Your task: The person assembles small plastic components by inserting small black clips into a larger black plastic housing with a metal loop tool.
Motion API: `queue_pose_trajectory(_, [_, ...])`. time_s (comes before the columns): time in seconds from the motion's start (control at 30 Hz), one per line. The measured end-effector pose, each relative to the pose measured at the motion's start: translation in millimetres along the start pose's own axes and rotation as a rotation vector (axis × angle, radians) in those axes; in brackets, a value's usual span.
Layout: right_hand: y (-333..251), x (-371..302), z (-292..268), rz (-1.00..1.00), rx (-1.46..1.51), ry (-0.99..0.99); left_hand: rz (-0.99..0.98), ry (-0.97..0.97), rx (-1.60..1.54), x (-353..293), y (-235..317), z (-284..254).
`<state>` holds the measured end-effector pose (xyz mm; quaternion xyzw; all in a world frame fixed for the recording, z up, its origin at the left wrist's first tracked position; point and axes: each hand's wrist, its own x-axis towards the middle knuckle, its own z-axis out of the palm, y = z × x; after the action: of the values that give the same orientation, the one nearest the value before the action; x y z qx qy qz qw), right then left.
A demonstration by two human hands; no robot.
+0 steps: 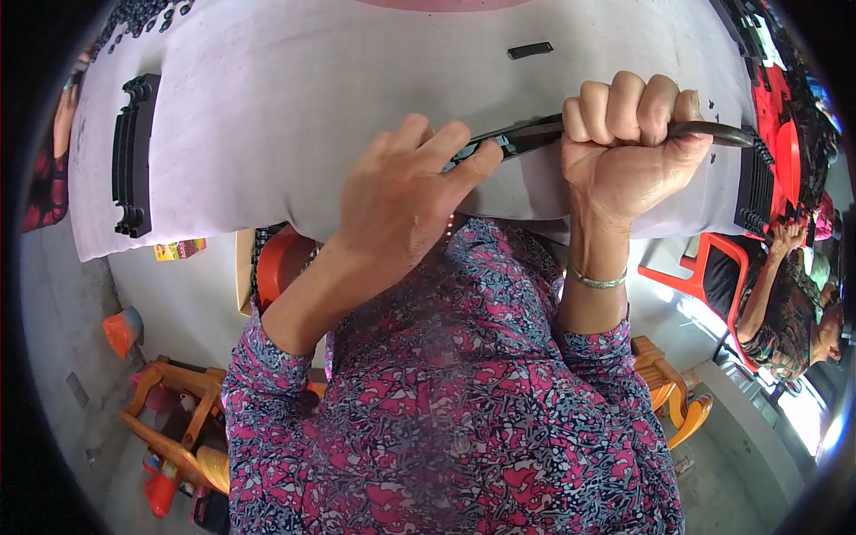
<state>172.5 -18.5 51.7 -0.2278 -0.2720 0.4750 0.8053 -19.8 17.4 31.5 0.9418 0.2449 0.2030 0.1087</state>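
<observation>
Over the near part of the table, my left hand (pixel 401 183) pinches a narrow black part (pixel 510 141) between thumb and fingers. My right hand (pixel 629 134) is closed in a fist around a dark tool (pixel 727 134) with a rounded, curved end that sticks out past the thumb. A dark length (pixel 542 131) runs between the two hands and meets the black part; whether it is the tool's blade cannot be made out. Farther back on the table lies a small flat black strip (pixel 530 51).
A pale cloth covers the table (pixel 267 98). Ridged black parts (pixel 135 156) lie at its left edge, more (pixel 758 187) at its right. Small black pieces (pixel 143 20) lie far left. A co-worker (pixel 785 312) sits at right by a red chair (pixel 704 267); another person's arm (pixel 62 134) shows left.
</observation>
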Motion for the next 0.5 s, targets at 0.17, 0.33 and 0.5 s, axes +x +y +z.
queue_pose_trajectory(0.17, [0.3, 2.4, 1.6, 0.054, -0.006, 0.009, 0.002, -0.019, -0.026, 1.0, -0.3, -0.7])
queue_pose_trajectory(0.33, [4.0, -1.8, -3.3, 0.029, 0.029, 0.008, 0.008, -0.035, -0.036, -2.2, -2.1, -0.8])
queue_pose_trajectory(0.5, [-1.3, -2.0, -0.6, 0.027, 0.019, 0.063, 0.007, -0.092, -0.043, -0.2, -0.9, -5.0])
